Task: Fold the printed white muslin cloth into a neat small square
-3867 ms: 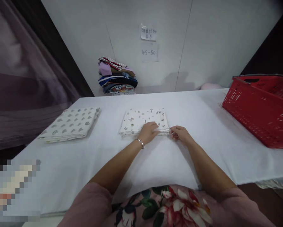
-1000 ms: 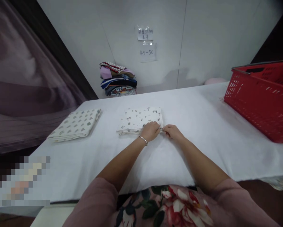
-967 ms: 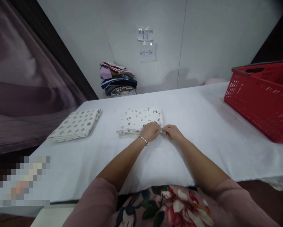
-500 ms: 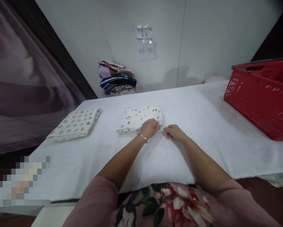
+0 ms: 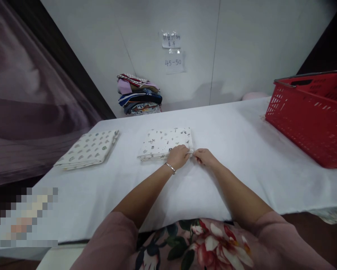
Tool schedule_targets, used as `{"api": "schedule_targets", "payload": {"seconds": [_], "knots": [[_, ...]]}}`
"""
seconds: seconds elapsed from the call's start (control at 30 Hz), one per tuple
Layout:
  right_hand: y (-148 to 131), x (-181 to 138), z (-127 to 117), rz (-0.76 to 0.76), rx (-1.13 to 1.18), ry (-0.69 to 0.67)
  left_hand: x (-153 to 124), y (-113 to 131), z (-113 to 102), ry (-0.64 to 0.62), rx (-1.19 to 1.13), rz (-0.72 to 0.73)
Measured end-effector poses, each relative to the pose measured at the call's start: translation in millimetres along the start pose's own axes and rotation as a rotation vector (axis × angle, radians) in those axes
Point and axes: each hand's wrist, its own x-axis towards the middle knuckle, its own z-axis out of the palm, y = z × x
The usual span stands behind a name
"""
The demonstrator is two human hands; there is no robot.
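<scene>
A folded white cloth (image 5: pixel 164 140) with a small scattered print lies flat in several layers on the white-covered table (image 5: pixel 236 131). At its front right corner my left hand (image 5: pixel 179 155), a bracelet on the wrist, grips the edge with bent fingers, the thumb side hidden. Just right of it, my right hand (image 5: pixel 204 156) pinches the same corner between thumb and fingertips. Another folded cloth (image 5: pixel 88 148), pale with rows of grey-green shapes, rests to the left, apart from both hands.
A red plastic basket (image 5: pixel 306 120) with a handle stands on the table at the right. Behind the table's far edge is a stack of folded fabrics (image 5: pixel 140 93). Paper signs (image 5: pixel 173 63) hang on the wall. A mauve curtain (image 5: pixel 39 93) hangs at the left.
My right hand has moved slightly left and now pinches the cloth's corner. My left hand stays at the corner, with only a slight shift of the view.
</scene>
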Motion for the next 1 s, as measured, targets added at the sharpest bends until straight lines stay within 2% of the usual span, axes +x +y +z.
{"api": "schedule_targets", "payload": {"seconds": [0.1,0.27,0.43,0.73,1.0], "knots": [[2.1,0.4,1.8,-0.008,0.008,-0.007,-3.4,4.2,1.8,-0.004,0.011,-0.001],[1.5,1.5,1.0,-0.071,-0.022,-0.014,1.5,6.2,4.0,0.005,0.068,-0.083],[0.1,1.4,-5.8,-0.05,-0.219,0.11,10.5,1.2,-2.1,0.09,0.01,-0.154],[-3.1,2.6,1.2,0.058,-0.344,0.063,5.5,1.2,6.7,0.075,0.036,-0.073],[-3.8,9.2,10.0,0.056,-0.24,0.066,5.5,0.3,3.1,0.102,0.04,-0.11]]}}
